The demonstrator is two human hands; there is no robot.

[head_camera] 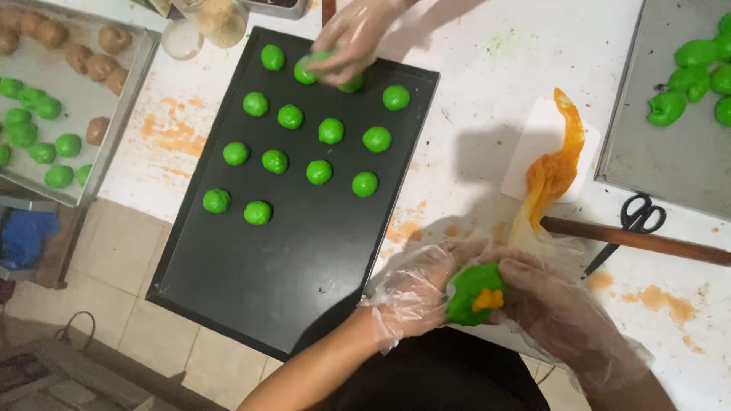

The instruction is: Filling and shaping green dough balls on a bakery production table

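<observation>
A big white tabletop (487,99) fills most of the view, w/ orange smears and green crumbs on it. Tan floor tiles (114,259) show at the lower left.

A big black tray (259,266) sits on the tabletop and sticks out past its edge. It has rows of small green dough balls (319,172) on its far half; the near half is bare. A gray tray (678,152) at the right holds lumpy green dough pieces (689,80). A metal pan (72,99) at the left holds green balls & brown balls.

A long brown rolling pin (647,243) lies at the right, w/ black scissors (636,217) resting on it. A floppy orange piping bag (556,171) lies over a white scraper (533,152).

Another person's gloved hand (350,42) reaches in from the top and presses down on green balls at the far end of the black tray.

The left hand (415,289) and right hand (552,304) are near the bottom, both in thin clear gloves. They are cupped together, fingers curled, gripping one green dough piece (468,293) between them, just above the tabletop's near edge. A bit of orange filling (488,299) sits in its middle.
</observation>
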